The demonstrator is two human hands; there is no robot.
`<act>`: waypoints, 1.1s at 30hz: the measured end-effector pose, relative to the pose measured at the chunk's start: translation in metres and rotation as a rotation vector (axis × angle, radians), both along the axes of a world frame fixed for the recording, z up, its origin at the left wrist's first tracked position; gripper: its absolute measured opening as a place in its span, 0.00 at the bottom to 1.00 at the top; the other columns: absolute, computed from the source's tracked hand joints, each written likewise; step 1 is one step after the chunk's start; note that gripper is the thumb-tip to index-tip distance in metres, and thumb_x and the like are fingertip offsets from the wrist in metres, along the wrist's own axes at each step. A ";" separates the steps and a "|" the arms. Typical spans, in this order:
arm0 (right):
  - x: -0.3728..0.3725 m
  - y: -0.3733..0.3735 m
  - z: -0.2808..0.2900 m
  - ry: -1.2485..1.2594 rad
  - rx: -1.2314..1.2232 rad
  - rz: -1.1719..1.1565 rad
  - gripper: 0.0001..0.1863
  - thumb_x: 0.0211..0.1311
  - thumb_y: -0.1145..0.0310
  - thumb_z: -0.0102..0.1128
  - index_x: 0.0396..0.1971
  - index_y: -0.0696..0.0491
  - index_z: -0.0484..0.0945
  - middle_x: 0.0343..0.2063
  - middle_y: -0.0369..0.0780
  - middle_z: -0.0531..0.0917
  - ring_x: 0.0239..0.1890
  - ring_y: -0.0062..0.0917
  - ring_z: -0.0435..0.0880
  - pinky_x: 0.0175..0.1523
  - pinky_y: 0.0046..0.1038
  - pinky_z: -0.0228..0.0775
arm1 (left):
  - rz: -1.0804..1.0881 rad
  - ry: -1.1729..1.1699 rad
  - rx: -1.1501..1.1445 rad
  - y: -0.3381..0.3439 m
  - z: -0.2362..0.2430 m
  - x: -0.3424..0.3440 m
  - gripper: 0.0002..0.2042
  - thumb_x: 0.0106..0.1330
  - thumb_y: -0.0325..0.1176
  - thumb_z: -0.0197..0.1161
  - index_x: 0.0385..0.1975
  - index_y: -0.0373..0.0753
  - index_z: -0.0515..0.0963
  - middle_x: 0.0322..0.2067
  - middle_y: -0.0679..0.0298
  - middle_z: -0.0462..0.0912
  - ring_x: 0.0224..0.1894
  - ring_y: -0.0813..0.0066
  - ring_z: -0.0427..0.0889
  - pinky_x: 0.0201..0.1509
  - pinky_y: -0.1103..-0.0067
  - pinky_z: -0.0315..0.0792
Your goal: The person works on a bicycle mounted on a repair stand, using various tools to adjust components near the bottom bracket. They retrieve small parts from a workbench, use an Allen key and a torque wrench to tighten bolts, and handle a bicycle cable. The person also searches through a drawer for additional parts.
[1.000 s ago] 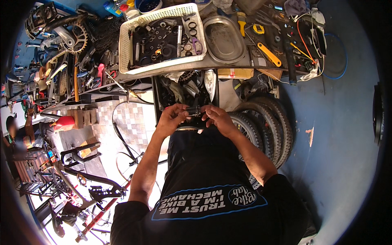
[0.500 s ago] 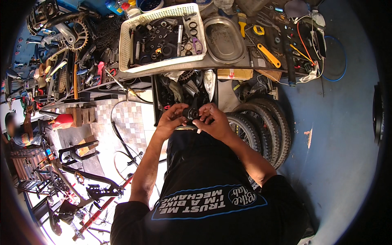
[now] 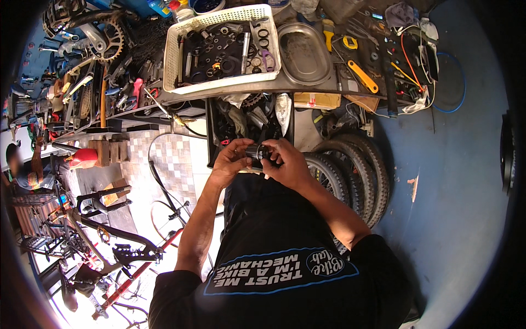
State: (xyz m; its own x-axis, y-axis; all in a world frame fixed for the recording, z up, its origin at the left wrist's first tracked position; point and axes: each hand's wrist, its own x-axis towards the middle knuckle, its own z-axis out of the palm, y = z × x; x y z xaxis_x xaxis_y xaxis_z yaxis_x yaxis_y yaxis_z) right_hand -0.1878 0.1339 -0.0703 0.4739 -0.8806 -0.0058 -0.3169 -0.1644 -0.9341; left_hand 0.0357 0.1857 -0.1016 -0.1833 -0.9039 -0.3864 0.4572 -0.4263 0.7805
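Note:
Between my two hands, above the pulled-out drawer, is a short black cylindrical bike part with a shiny ring round it. Its exact kind is too small to make out. My left hand pinches its left end between thumb and fingers. On the other end, my right hand has its thumb and fingertips closed. The cylinder lies roughly crosswise, its side showing. Beyond my hands, the black drawer holds dark parts, a rag and a silvery packet.
On the workbench stand a cream basket of small metal parts and an oval steel tray. Tools crowd both sides. Tyres lean at my right. Bike frames and another person are at the left.
The cylindrical part has turned in my fingers: its round end face showed before, and now its side does. My right hand has shifted slightly. The view has moved a little.

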 end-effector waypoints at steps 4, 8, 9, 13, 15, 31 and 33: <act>-0.005 0.000 -0.027 -0.342 0.414 0.016 0.25 0.65 0.80 0.65 0.61 0.56 0.73 0.43 0.38 0.82 0.41 0.19 0.83 0.39 0.25 0.82 | 0.047 -0.137 -0.038 -0.003 0.014 -0.007 0.24 0.65 0.17 0.68 0.61 0.37 0.75 0.45 0.66 0.83 0.42 0.82 0.81 0.48 0.82 0.77; -0.008 0.003 -0.035 -0.425 0.506 0.056 0.26 0.68 0.81 0.63 0.64 0.57 0.69 0.45 0.40 0.82 0.44 0.21 0.83 0.42 0.25 0.83 | 0.014 -0.234 -0.074 -0.003 0.021 -0.008 0.24 0.65 0.18 0.70 0.61 0.36 0.75 0.45 0.67 0.84 0.47 0.81 0.81 0.51 0.80 0.77; -0.008 0.003 -0.039 -0.432 0.511 0.063 0.26 0.68 0.80 0.64 0.65 0.58 0.69 0.46 0.41 0.82 0.43 0.21 0.83 0.42 0.25 0.82 | 0.014 -0.249 -0.072 -0.003 0.023 -0.009 0.24 0.65 0.18 0.70 0.61 0.36 0.74 0.45 0.67 0.84 0.47 0.81 0.81 0.51 0.80 0.77; -0.011 -0.002 -0.039 -0.554 0.698 0.119 0.24 0.72 0.73 0.62 0.64 0.58 0.68 0.48 0.42 0.82 0.43 0.23 0.85 0.44 0.27 0.81 | 0.011 -0.338 -0.113 0.001 0.025 -0.011 0.25 0.63 0.18 0.72 0.60 0.36 0.75 0.44 0.66 0.84 0.46 0.81 0.82 0.52 0.80 0.77; -0.014 -0.002 -0.042 -0.674 0.837 0.175 0.24 0.73 0.71 0.62 0.66 0.55 0.70 0.49 0.39 0.82 0.43 0.21 0.84 0.42 0.25 0.78 | 0.038 -0.397 -0.178 -0.002 0.035 -0.021 0.25 0.61 0.19 0.74 0.58 0.37 0.76 0.41 0.67 0.83 0.43 0.81 0.81 0.49 0.80 0.77; -0.018 -0.005 -0.041 -0.732 1.031 0.145 0.17 0.74 0.67 0.61 0.58 0.53 0.72 0.47 0.37 0.82 0.43 0.24 0.85 0.41 0.26 0.80 | -0.071 -0.693 -0.174 0.001 0.037 -0.027 0.28 0.58 0.25 0.75 0.60 0.36 0.75 0.46 0.60 0.82 0.38 0.75 0.82 0.40 0.78 0.77; -0.012 -0.009 -0.040 -0.448 0.869 0.102 0.17 0.70 0.67 0.65 0.54 0.52 0.73 0.46 0.38 0.83 0.40 0.27 0.86 0.43 0.28 0.80 | -0.123 -0.782 -0.163 0.004 0.030 -0.023 0.29 0.60 0.26 0.73 0.63 0.35 0.72 0.50 0.54 0.82 0.42 0.66 0.84 0.44 0.73 0.78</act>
